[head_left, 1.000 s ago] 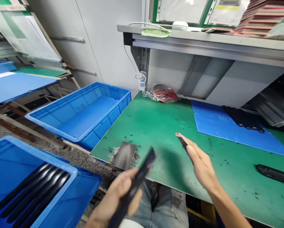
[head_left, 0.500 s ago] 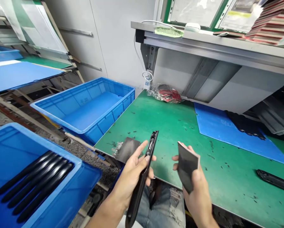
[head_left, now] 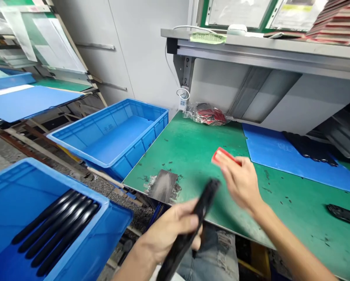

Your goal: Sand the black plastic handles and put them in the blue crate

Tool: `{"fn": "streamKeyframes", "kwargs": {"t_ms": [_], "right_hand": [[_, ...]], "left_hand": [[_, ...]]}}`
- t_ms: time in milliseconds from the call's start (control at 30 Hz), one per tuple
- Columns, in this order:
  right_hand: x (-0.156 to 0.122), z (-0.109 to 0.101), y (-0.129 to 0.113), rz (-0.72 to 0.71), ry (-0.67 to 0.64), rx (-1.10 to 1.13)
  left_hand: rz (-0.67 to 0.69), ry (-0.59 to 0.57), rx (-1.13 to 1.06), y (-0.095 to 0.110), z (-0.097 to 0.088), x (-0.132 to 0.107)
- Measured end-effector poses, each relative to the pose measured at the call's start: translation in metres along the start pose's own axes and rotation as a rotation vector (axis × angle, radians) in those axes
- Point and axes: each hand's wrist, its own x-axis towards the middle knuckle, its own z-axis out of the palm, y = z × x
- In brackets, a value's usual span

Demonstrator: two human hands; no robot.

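Note:
My left hand is wrapped around a long black plastic handle piece, tilted up and away at the table's front edge and blurred by motion. My right hand grips a red-edged sanding pad above the green table, a short way beyond the piece's tip and apart from it. Left of the piece, a worn dark grey sheet lies at the table's edge amid black and pale dust.
On the left, a blue bin holds several black curved pieces; another blue bin stands behind it. More black parts rest on a blue sheet, one at the right. A plastic bag sits under the shelf.
My right hand has moved up and away over the table, turning the pad so its red side shows. The black piece in my left hand has swung right and rolled, hiding its hollow inner side.

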Motion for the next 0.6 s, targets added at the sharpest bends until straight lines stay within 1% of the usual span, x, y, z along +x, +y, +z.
{"fn": "streamKeyframes", "kwargs": {"t_ms": [33,67,100,133,167,200,233,267,300,333,367,400,467,533,600], "right_hand": [[-0.002,-0.002,0.001,0.034,0.009,-0.008],[-0.007,-0.003,-0.002,0.065,0.012,-0.004],[-0.013,-0.002,-0.008,0.111,0.021,0.051],[-0.02,0.0,-0.016,0.18,0.049,0.168],[-0.028,0.002,-0.025,0.27,0.095,0.352],[-0.034,0.005,-0.034,0.377,0.149,0.589],[-0.04,0.009,-0.043,0.485,0.193,0.847],[-0.045,0.011,-0.051,0.572,0.222,1.079],[-0.048,0.012,-0.058,0.627,0.232,1.239],[-0.051,0.013,-0.064,0.65,0.238,1.324],[-0.053,0.012,-0.069,0.645,0.257,1.331],[-0.055,0.01,-0.073,0.614,0.295,1.269],[-0.058,0.004,-0.078,0.477,0.382,1.025],[-0.06,-0.003,-0.08,0.244,0.43,0.685],[-0.056,-0.008,-0.076,-0.007,0.422,0.317]], "left_hand": [[-0.011,-0.075,0.032,0.002,-0.001,-0.005],[0.012,-0.105,0.052,0.004,-0.002,-0.009],[0.07,-0.085,0.057,0.007,-0.003,-0.01],[0.133,-0.036,0.047,0.01,-0.002,-0.011],[0.175,0.001,0.027,0.012,-0.002,-0.009],[0.189,-0.002,0.0,0.014,-0.002,-0.007],[0.19,-0.046,-0.028,0.015,-0.001,-0.005],[0.187,-0.118,-0.046,0.015,-0.001,-0.002],[0.194,-0.198,-0.051,0.013,-0.001,0.0],[0.209,-0.257,-0.042,0.01,-0.002,0.002],[0.235,-0.279,-0.02,0.007,-0.003,0.003],[0.257,-0.262,0.005,0.003,-0.003,0.004],[0.27,-0.154,0.053,-0.005,-0.003,0.003],[0.262,-0.02,0.137,-0.012,-0.001,0.001],[0.252,0.058,0.245,-0.017,0.002,-0.001]]}}
